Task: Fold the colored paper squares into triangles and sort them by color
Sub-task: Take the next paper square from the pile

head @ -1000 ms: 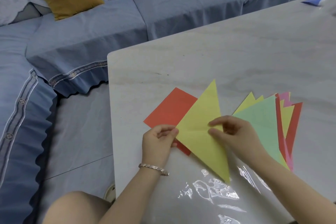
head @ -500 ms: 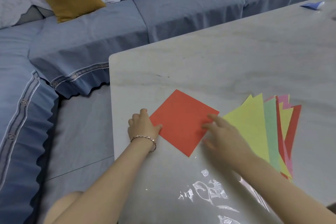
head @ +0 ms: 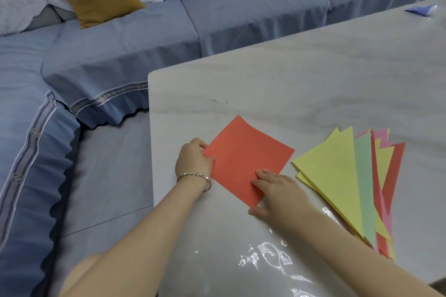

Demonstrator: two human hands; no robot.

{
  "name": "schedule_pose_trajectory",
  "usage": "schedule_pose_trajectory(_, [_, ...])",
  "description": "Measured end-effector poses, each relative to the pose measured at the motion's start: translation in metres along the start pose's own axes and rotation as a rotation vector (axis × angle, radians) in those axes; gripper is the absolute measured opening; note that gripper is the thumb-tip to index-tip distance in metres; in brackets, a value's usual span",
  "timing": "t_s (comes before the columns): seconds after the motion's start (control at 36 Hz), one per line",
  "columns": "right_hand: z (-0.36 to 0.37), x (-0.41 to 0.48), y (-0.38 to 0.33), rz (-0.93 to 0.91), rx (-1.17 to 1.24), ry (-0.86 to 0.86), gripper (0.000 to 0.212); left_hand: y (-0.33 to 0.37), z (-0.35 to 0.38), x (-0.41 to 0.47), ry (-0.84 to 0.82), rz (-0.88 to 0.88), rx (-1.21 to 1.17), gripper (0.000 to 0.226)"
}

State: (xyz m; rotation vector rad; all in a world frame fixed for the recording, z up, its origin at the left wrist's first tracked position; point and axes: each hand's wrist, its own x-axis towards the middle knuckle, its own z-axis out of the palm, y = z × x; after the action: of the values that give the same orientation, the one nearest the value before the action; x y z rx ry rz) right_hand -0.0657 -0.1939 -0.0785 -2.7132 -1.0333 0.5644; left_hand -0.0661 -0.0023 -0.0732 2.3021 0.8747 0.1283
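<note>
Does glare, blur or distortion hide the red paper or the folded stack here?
Head view: glare patches on the table near the bottom edge, clear of the red paper and folded stack; left hand and right hand show no motion blur; light soft, shadows faint; sofa lines bow slightly at the left edge.

The far half of the marble table (head: 313, 75) lies bare and open to reach, apart from a small blue paper scrap (head: 420, 10) at its far right. Nearer, a red paper square (head: 246, 159) and a fan of folded triangles (head: 337, 176) to its right leave a narrow bare strip between them. The left forearm (head: 144, 231) and right forearm (head: 350, 243) cross the near edge, with a crinkled clear plastic sheet (head: 268, 258) between them.
</note>
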Motion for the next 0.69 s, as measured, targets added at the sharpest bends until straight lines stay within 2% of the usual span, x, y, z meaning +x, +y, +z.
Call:
schedule_pose_trajectory(0.19, [0.000,0.000,0.000,0.006,0.022,-0.008,0.066,0.006,-0.006,-0.004,0.110,-0.002,0.041,0.006])
schedule_pose_trajectory(0.44, [0.002,0.000,-0.001,0.008,0.023,-0.005,0.066,0.010,-0.009,-0.008,0.094,0.069,0.232,0.017])
schedule_pose_trajectory(0.61, [0.004,0.000,0.000,-0.001,0.018,0.006,0.067,0.009,-0.009,-0.017,0.091,0.240,0.482,0.018])
schedule_pose_trajectory(0.69, [0.004,-0.001,0.000,-0.004,0.018,0.011,0.067,0.007,-0.007,-0.020,0.113,0.380,0.498,0.015])
